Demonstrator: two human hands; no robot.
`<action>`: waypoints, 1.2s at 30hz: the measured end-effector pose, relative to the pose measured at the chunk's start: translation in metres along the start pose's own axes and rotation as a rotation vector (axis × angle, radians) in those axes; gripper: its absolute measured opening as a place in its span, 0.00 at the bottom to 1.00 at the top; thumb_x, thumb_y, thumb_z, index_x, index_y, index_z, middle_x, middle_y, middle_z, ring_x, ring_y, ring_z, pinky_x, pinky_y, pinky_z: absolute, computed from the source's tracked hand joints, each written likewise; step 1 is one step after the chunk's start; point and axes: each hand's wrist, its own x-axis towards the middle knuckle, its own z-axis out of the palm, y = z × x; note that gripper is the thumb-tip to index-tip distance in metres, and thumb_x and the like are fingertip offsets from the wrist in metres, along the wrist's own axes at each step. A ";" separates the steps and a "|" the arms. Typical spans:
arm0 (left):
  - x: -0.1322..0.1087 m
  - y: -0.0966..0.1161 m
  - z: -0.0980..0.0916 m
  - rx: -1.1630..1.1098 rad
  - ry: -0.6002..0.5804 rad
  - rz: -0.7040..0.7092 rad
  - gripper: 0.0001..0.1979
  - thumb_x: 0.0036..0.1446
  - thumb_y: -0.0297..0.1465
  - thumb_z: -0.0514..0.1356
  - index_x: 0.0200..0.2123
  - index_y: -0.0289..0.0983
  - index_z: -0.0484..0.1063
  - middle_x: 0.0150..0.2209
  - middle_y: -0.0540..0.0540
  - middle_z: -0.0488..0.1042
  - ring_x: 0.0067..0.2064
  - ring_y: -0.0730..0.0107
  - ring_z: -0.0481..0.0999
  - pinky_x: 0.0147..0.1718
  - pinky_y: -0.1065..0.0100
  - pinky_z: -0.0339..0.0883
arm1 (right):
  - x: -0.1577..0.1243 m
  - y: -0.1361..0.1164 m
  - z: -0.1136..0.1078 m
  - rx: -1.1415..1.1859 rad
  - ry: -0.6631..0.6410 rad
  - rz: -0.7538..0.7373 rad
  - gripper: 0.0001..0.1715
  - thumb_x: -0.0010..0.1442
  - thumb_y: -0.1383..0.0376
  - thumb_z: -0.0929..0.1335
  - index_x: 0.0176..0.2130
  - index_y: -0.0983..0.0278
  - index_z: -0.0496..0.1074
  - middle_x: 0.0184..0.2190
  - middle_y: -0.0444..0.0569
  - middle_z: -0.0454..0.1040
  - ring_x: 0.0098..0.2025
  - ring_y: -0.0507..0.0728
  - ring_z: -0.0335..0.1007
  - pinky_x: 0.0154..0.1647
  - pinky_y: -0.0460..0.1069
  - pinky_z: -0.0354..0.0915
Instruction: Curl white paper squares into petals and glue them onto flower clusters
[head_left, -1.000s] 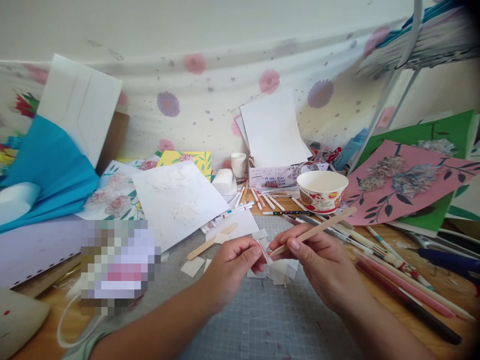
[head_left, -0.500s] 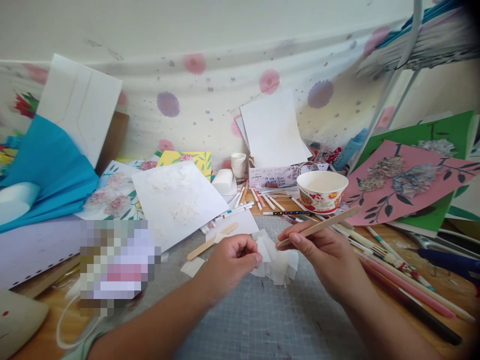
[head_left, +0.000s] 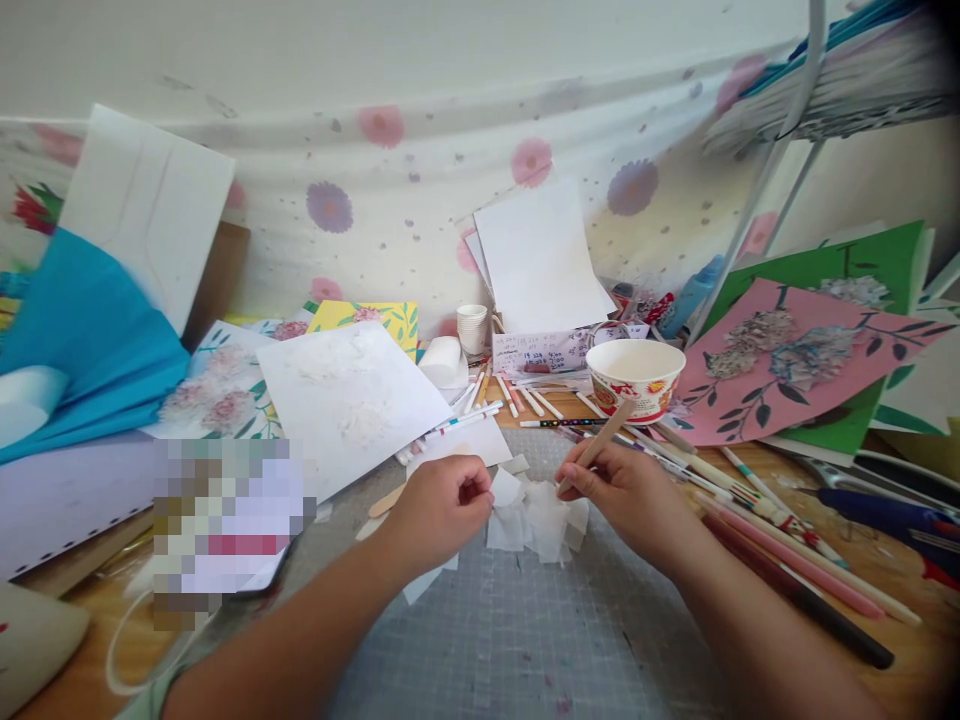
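My right hand (head_left: 626,500) grips a flat wooden craft stick (head_left: 606,437), slanting up to the right with its lower end by a small pile of thin white paper squares (head_left: 551,522). To the pile's left is my left hand (head_left: 450,505), its fingers curled in and the thumb against them; whatever they may hold is hidden. A white paper piece (head_left: 431,578) shows beneath the left wrist. Partly covered by that hand, a second craft stick (head_left: 387,502) lies on the grey cutting mat (head_left: 517,640).
Behind the hands stand a paper bowl (head_left: 636,378) and stacked paper cups (head_left: 472,330). A white sheet with raised white texture (head_left: 352,400) lies left. Pens and brushes (head_left: 795,570) crowd the right, below a pink flower picture (head_left: 795,370). A blue-handled tool (head_left: 877,508) lies far right.
The craft stick in my right hand has tipped more upright. My left hand has shifted left, away from the pile, and a white paper piece now shows under its wrist.
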 end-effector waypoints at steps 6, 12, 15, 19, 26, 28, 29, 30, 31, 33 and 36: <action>0.002 -0.002 -0.013 0.251 0.085 0.078 0.06 0.48 0.25 0.52 0.22 0.38 0.64 0.22 0.52 0.67 0.26 0.70 0.64 0.27 0.69 0.52 | 0.003 0.011 -0.005 -0.136 -0.007 0.030 0.06 0.57 0.62 0.66 0.30 0.62 0.71 0.26 0.47 0.77 0.28 0.59 0.75 0.30 0.51 0.68; 0.002 0.001 -0.011 0.358 -0.030 0.257 0.04 0.50 0.27 0.56 0.27 0.38 0.71 0.27 0.49 0.72 0.33 0.65 0.68 0.35 0.66 0.55 | 0.000 0.004 -0.004 -0.131 -0.077 -0.020 0.09 0.58 0.61 0.66 0.30 0.62 0.73 0.27 0.47 0.76 0.30 0.59 0.74 0.31 0.51 0.68; 0.002 0.002 -0.013 0.338 -0.150 0.316 0.08 0.54 0.31 0.57 0.36 0.39 0.75 0.34 0.47 0.74 0.37 0.65 0.71 0.37 0.67 0.58 | -0.002 -0.001 -0.005 -0.107 -0.112 -0.055 0.11 0.58 0.58 0.66 0.31 0.62 0.74 0.28 0.48 0.76 0.32 0.60 0.73 0.33 0.52 0.67; 0.004 -0.005 -0.037 0.351 -0.240 0.253 0.10 0.58 0.29 0.52 0.35 0.38 0.74 0.35 0.47 0.74 0.37 0.66 0.71 0.36 0.69 0.59 | -0.004 -0.003 -0.009 -0.084 -0.074 -0.095 0.12 0.58 0.57 0.67 0.30 0.62 0.74 0.43 0.52 0.75 0.45 0.63 0.70 0.45 0.56 0.64; 0.001 -0.021 -0.052 0.446 -0.542 0.244 0.12 0.42 0.32 0.69 0.33 0.39 0.73 0.35 0.50 0.71 0.37 0.64 0.70 0.34 0.70 0.57 | -0.003 0.003 -0.008 -0.003 -0.007 -0.188 0.14 0.59 0.54 0.68 0.29 0.61 0.73 0.47 0.52 0.73 0.51 0.65 0.66 0.52 0.60 0.60; 0.002 -0.022 -0.047 0.456 -0.571 0.255 0.09 0.44 0.30 0.68 0.30 0.38 0.71 0.34 0.50 0.70 0.36 0.65 0.70 0.33 0.70 0.57 | -0.003 0.003 -0.007 0.006 -0.001 -0.196 0.14 0.59 0.54 0.68 0.29 0.61 0.74 0.46 0.52 0.73 0.51 0.65 0.65 0.52 0.61 0.59; 0.002 -0.022 -0.046 0.446 -0.580 0.265 0.07 0.45 0.29 0.67 0.27 0.38 0.70 0.33 0.50 0.70 0.36 0.66 0.70 0.33 0.70 0.57 | -0.004 0.002 -0.006 0.012 0.002 -0.199 0.14 0.59 0.54 0.69 0.29 0.61 0.74 0.45 0.52 0.73 0.51 0.65 0.65 0.53 0.62 0.58; 0.002 -0.021 -0.046 0.432 -0.590 0.272 0.06 0.46 0.28 0.66 0.26 0.38 0.70 0.33 0.50 0.69 0.36 0.66 0.69 0.33 0.70 0.57 | -0.004 0.002 -0.005 0.021 0.003 -0.200 0.14 0.58 0.54 0.69 0.29 0.61 0.74 0.44 0.52 0.73 0.51 0.65 0.65 0.53 0.62 0.57; 0.002 -0.019 -0.047 0.417 -0.596 0.279 0.06 0.47 0.27 0.65 0.25 0.37 0.69 0.32 0.51 0.69 0.35 0.67 0.69 0.33 0.71 0.57 | -0.004 0.001 -0.005 0.033 0.004 -0.200 0.13 0.58 0.54 0.69 0.29 0.61 0.74 0.44 0.52 0.73 0.51 0.65 0.65 0.53 0.62 0.57; 0.001 -0.014 -0.051 0.389 -0.594 0.295 0.05 0.49 0.26 0.63 0.25 0.37 0.69 0.32 0.51 0.70 0.35 0.68 0.69 0.33 0.71 0.58 | -0.005 -0.002 -0.005 0.068 0.000 -0.199 0.13 0.58 0.55 0.70 0.29 0.61 0.74 0.42 0.52 0.74 0.50 0.65 0.65 0.53 0.61 0.58; -0.002 -0.006 -0.059 0.304 -0.576 0.286 0.03 0.53 0.28 0.61 0.28 0.38 0.69 0.31 0.52 0.71 0.33 0.70 0.69 0.31 0.72 0.58 | -0.007 -0.007 -0.003 0.155 -0.036 -0.210 0.11 0.59 0.57 0.70 0.30 0.61 0.75 0.40 0.51 0.74 0.48 0.63 0.67 0.49 0.58 0.62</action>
